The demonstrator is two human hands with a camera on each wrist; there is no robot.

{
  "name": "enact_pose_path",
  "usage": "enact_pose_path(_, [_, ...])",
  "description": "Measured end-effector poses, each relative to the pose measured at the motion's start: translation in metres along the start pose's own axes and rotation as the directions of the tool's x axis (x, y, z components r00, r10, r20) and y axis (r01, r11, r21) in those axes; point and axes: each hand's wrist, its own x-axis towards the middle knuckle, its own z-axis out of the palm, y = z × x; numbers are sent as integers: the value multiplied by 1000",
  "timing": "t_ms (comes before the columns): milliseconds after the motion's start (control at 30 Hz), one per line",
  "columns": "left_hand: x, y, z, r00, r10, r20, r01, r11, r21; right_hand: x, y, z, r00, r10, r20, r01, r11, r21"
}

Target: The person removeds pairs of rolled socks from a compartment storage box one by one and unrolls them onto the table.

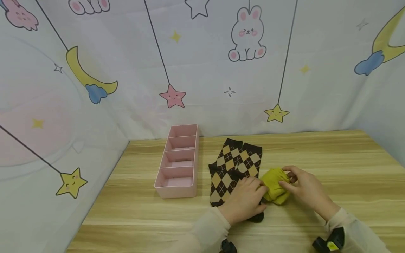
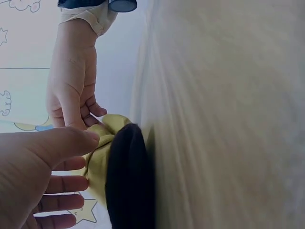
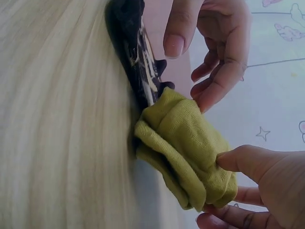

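A folded yellow-green sock bundle sits at the right side of the dark argyle socks. My right hand pinches its right side, thumb on the near face and fingers behind, as the right wrist view shows on the ribbed fabric. At the bundle's left edge, the fingertips of my left hand touch it with fingers loosely extended and thumb apart. That hand lies over the lower part of the argyle socks and hides some of them. A dark sock toe shows beside the bundle in the left wrist view.
A pink box with several compartments stands left of the argyle socks on the wood-grain table. Behind the table hangs a white printed cloth, which also runs along the left and right sides.
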Motion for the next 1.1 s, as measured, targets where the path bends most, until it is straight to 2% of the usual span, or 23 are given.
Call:
enact_pose_path(367, [3,0,4,999,-25,34,25,1000,1,2,14,2,999,-15,49,16,1000,-27])
enact_pose_path(500, [4,-2,8,999,-26,39,26,1000,-14,1,18,3,995,-94,17,95,995,-35])
enact_pose_path(567, [5,-2,9,999,-26,46,27,999,-20,0,20,5,984,-177,-23,176,984,-38])
enact_pose_path(700, [6,-3,8,998,-31,58,32,999,-27,0,22,11,931,-353,-89,346,935,-84])
enact_pose_path(800, [7,-4,7,998,-33,61,35,999,-38,-1,23,13,915,-396,-78,389,916,-95])
enact_pose_path(967, [6,-5,9,997,-40,61,42,998,-42,-3,22,12,935,-355,25,356,932,-69])
enact_pose_path(1100, [5,-6,10,997,-43,59,46,998,-47,-3,19,12,937,-343,64,348,930,-120])
